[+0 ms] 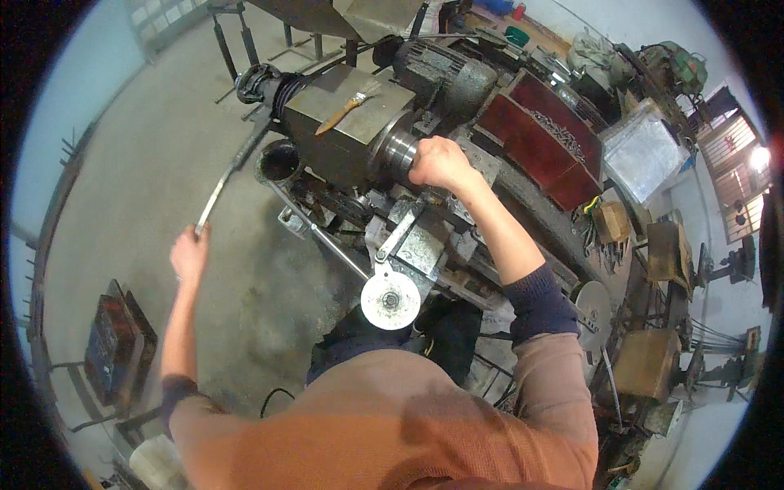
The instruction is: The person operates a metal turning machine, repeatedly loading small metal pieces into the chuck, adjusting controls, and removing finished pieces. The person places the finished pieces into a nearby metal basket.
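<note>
Right grip (441,163): curled against the right end of the bright spindle nose; the fingertips are hidden behind the hand, so I cannot tell whether it grasps firmly or only touches.
Left grip (189,255): clenched on the lower end of the long lever (216,194), with the arm stretched forward on the left.
Spindle nose (398,153): directly to the left of the right grip and touching it, so the right hand is the nearer one; its axis runs from upper left to lower right.
Lever direction: from the left grip it rises, slanting to the right, toward the left end of the headstock (335,151).
Brush (341,113): lying on the top of the headstock.
Round cup (280,161): below the headstock, mouth uncovered, dark inside; its contents I cannot see.
Dark-red tray (531,155): to the right, beyond the right grip, containing many loose metal pieces (559,135).
Cardboard box (611,220): farther right, beside hand tools (606,251); its inside is not visible.
</note>
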Motion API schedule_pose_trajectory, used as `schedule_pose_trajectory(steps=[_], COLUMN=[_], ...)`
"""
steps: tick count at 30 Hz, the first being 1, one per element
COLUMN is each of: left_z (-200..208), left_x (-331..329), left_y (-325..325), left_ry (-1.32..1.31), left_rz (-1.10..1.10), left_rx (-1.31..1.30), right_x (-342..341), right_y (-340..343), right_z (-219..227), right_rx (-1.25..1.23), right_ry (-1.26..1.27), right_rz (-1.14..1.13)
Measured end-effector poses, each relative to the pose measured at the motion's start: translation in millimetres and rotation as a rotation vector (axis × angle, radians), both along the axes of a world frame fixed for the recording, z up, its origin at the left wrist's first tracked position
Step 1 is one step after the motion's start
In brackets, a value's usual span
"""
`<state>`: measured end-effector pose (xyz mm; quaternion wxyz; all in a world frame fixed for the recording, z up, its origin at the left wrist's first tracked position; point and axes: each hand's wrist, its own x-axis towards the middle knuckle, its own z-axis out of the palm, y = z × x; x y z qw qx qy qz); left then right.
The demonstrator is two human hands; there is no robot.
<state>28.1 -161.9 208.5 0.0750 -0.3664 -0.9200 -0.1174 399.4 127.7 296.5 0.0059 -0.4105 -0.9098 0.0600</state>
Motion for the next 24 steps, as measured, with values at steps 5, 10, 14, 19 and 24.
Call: schedule_pose_trajectory(steps=[5,10,14,19,24], left_z=[14.5,62.4,94.5,102.5,86.5], left_x=[41.6,76.3,172.9,293.7,334.7], left_y=[4.6,17.3,72.8,107.3,120.0], left_ry=[-0.02,0.178,-0.938,-1.049,-1.169], left_rz=[-0.038,-0.352,-0.85,-1.416,-1.599], left_rx=[-0.027,-0.153,0.423,0.277,0.201], right_x=[5.9,72.3,114.6,142.7,172.0], right_y=[-9.0,-58.8,-128.2,-169.9,-181.4], right_z=[7.1,6.3,-9.3,-32.1,-42.7], right_rx=[0.068,0.168,-0.079,-0.182,-0.15], right_ry=[-0.076,0.702,0.989,1.127,1.17], right_rz=[-0.057,0.301,0.352,0.331,0.213])
